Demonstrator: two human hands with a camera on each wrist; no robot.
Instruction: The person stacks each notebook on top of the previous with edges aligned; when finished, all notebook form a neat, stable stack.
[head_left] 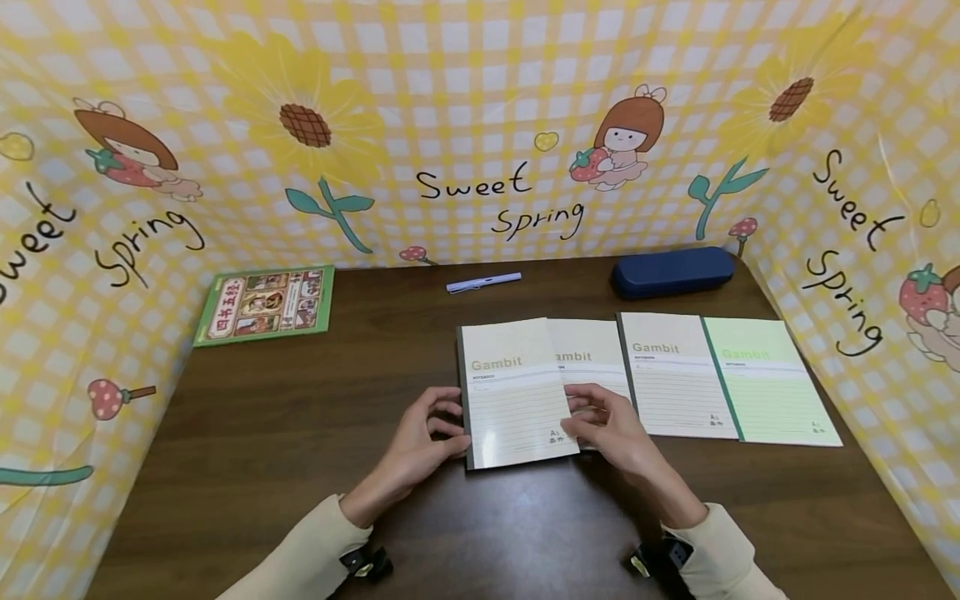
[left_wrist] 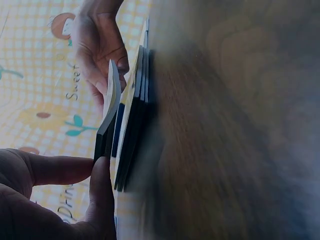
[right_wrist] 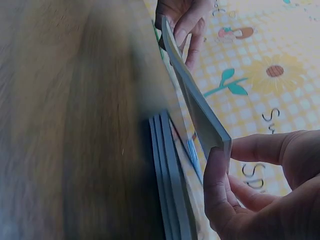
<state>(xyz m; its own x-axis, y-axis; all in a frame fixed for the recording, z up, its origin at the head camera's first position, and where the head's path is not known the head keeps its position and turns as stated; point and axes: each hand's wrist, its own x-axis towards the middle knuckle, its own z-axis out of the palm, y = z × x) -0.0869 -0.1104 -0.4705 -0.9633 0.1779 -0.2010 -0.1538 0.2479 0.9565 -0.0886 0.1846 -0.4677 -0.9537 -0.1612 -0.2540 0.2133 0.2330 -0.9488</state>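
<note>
A pale Gambit notebook [head_left: 517, 417] with a dark spine is held between both hands, raised off the table. The left hand [head_left: 423, 442] pinches its spine edge; in the left wrist view the thumb and a finger of that hand [left_wrist: 65, 190] grip the notebook [left_wrist: 107, 112]. At the opposite edge, the right hand [head_left: 618, 429] pinches it, as the right wrist view shows with the hand [right_wrist: 265, 180] on the notebook's corner [right_wrist: 207, 120]. Beneath and to the right lies another Gambit notebook [head_left: 588, 337], partly covered. Several notebooks appear stacked there [right_wrist: 167, 175].
Farther right lie a white notebook [head_left: 675, 387] and a green one [head_left: 772, 392], side by side. A blue case [head_left: 672, 272] and a light pen [head_left: 483, 283] are at the back of the brown table [head_left: 337, 400]. A green-edged book [head_left: 266, 306] lies at back left.
</note>
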